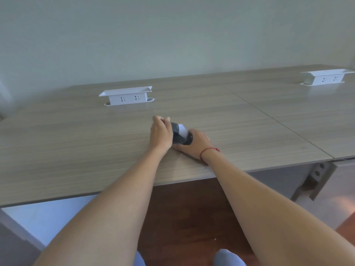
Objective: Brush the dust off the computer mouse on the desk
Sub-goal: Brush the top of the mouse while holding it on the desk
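Head view: black mouse (181, 138) mid-surface (76, 150), clamped by right hand (194, 144) from 4 o'clock. Left hand (161, 133) at 9 o'clock, fingers curled around a white-tipped brush (182, 131), blurred.

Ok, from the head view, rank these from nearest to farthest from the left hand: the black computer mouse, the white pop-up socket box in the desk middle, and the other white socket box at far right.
1. Black computer mouse: touching the left hand, on its right side.
2. White pop-up socket box in the desk middle: behind the hand, slightly left.
3. White socket box at far right: across the desk seam, near the back edge.
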Motion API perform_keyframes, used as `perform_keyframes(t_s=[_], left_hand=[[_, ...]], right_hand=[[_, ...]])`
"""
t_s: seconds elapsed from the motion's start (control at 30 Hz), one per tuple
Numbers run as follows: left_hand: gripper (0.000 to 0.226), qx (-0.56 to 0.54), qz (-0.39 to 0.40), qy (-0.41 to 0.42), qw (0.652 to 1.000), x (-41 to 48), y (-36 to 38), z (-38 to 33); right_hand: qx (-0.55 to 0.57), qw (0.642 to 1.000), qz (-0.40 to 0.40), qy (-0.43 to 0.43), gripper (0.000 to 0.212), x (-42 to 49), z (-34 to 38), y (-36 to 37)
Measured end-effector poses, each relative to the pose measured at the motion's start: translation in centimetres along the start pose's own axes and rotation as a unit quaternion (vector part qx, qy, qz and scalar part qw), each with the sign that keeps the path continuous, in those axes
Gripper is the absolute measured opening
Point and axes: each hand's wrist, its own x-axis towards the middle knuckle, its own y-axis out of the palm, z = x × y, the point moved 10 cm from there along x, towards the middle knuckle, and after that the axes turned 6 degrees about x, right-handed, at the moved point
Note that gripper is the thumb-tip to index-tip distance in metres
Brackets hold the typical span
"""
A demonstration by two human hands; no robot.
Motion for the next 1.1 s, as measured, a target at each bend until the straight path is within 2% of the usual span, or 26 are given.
perform_keyframes(t_s=[0.2,0.33,0.47,0.57,0.7,0.83,0.9,1.0,1.1], left_hand=[[0.024,-0.043,-0.061,-0.065,0.995,0.2,-2.9,2.3],[0.032,-0.082,-0.044,-0.023,0.995,0.4,-2.6,0.0],[0.031,-0.02,0.036,0.041,0.998,0.6,-1.5,-1.1],[0.028,0.023,0.019,0.03,0.999,0.5,-2.9,0.7],[0.029,-0.011,-0.03,0.038,0.999,-0.3,-4.8,0.7],[0.03,-0.023,0.004,0.074,0.997,-1.8,-3.1,-0.7],[0.031,-0.015,-0.002,0.028,0.999,-2.0,-2.7,0.8],[0.034,-0.033,-0.058,-0.077,0.995,-1.7,-4.2,4.1],[0.034,-0.046,-0.05,-0.078,0.995,-0.9,-4.5,4.0]], right_hand=[[0.024,1.0,-0.011,0.001,0.049,-0.5,0.0,-0.6],[0.021,1.0,-0.019,-0.012,0.047,-0.4,-0.1,-0.4],[0.012,0.999,-0.021,-0.021,0.051,-0.2,-0.2,-0.3],[0.015,0.999,-0.016,-0.023,0.047,-0.2,-0.3,-0.1],[-0.022,0.999,-0.016,-0.047,0.04,0.0,0.3,0.0],[-0.03,0.997,-0.035,-0.062,0.041,0.0,0.4,-0.1],[-0.029,0.997,-0.033,-0.064,0.041,0.1,0.3,0.1],[-0.025,0.997,-0.033,-0.071,0.036,0.2,0.3,0.1],[-0.028,0.996,-0.035,-0.071,0.036,0.3,0.1,0.2]])
